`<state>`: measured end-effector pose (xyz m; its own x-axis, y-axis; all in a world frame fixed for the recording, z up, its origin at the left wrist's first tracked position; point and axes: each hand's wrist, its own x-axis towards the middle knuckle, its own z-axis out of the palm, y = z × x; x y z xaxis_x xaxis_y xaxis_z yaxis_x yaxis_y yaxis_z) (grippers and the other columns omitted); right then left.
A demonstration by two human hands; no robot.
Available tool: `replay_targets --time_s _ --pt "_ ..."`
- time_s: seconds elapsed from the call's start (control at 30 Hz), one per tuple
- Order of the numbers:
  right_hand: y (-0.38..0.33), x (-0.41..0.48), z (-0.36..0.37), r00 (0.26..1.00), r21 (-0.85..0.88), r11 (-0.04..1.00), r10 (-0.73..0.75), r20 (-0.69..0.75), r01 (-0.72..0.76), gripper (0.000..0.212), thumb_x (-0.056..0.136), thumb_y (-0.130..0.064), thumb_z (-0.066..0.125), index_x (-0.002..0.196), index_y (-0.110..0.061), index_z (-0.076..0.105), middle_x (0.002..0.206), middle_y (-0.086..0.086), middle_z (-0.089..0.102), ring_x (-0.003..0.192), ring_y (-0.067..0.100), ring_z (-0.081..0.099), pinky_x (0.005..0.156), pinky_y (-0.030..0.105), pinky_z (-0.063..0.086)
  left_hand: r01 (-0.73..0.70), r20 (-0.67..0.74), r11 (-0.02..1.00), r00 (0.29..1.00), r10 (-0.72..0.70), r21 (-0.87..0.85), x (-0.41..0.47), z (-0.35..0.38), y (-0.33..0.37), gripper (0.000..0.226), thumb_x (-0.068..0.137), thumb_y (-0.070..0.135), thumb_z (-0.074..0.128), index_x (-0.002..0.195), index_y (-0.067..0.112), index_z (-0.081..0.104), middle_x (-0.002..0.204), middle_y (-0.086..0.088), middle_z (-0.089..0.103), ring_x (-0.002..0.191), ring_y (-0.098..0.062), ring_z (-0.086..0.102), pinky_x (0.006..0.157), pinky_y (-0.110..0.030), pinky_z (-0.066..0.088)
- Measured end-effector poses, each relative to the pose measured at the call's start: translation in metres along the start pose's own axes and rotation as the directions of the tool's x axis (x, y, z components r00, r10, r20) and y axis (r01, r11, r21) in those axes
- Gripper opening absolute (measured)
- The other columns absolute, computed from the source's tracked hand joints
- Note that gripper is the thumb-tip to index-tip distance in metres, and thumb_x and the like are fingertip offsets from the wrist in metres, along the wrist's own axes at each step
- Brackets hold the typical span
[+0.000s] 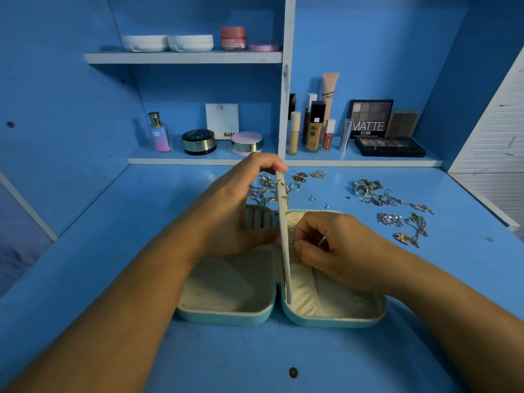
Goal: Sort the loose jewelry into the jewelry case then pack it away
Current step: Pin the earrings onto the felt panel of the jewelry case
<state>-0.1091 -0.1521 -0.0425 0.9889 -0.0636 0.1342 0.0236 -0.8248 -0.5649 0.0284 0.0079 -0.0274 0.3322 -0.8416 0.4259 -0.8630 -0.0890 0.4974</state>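
Currently, teal hard-shell jewelry case (226, 317) is lying open flat on blue bench (255, 358), centre-front. L hand (235, 205) is gripping upright cream divider panel (283, 222) at top edge, fingers curled. R hand (334, 245) is pinching small metal piece (294, 243) against panel's right face; type too small to tell. Loose silver/gold rings (263, 191) and tangled chains (397, 205) are lying on bench beyond case.
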Motion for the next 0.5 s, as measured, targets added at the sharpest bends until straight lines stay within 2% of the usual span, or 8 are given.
replay_targets --time_s 0.13,0.27,0.37,0.5 --pt "-0.0006 -0.0007 0.0005 0.999 -0.053 0.998 -0.047 -0.006 0.046 0.006 0.09 -0.025 0.056 0.087 -0.021 0.058 0.081 -0.005 0.06 0.076 0.009 0.051 0.066 0.021 0.043 0.004 0.001 1.0 1.0 -0.004 0.001 0.0009 0.0006 -0.0006 0.075 0.061 0.057 0.067 0.124 0.048 0.027 0.129 0.026 0.042 0.127 0.009 0.039 0.099 -0.002 0.028" --pt "-0.0027 0.0003 0.0014 0.995 -0.122 0.988 -0.099 -0.014 0.096 0.008 0.092 -0.022 0.052 0.088 -0.016 0.054 0.08 -0.012 0.051 0.081 0.003 0.045 0.065 0.013 0.037 0.026 0.003 1.0 1.0 -0.026 -0.004 0.0007 0.0013 -0.0005 0.076 0.06 0.058 0.068 0.123 0.051 0.027 0.131 0.022 0.044 0.127 0.008 0.04 0.098 -0.002 0.029" --pt "-0.0032 0.0002 0.0013 0.995 -0.148 0.984 -0.099 0.008 0.099 0.008 0.095 -0.024 0.049 0.088 -0.019 0.049 0.08 -0.017 0.043 0.077 -0.003 0.043 0.068 0.011 0.036 0.03 0.007 1.0 1.0 -0.03 -0.006 0.0009 0.0019 0.0007 0.078 0.059 0.059 0.069 0.126 0.052 0.028 0.135 0.021 0.044 0.127 0.007 0.041 0.099 -0.004 0.031" --pt "-0.0032 -0.0001 0.0002 0.994 -0.169 0.981 -0.092 0.056 0.101 0.018 0.097 -0.025 0.045 0.081 -0.027 0.038 0.079 -0.018 0.039 0.079 -0.01 0.041 0.071 0.009 0.035 0.036 0.006 0.999 0.999 -0.036 -0.002 0.0014 0.0027 0.0019 0.079 0.059 0.057 0.069 0.127 0.055 0.029 0.137 0.024 0.044 0.129 0.003 0.042 0.103 -0.014 0.035"
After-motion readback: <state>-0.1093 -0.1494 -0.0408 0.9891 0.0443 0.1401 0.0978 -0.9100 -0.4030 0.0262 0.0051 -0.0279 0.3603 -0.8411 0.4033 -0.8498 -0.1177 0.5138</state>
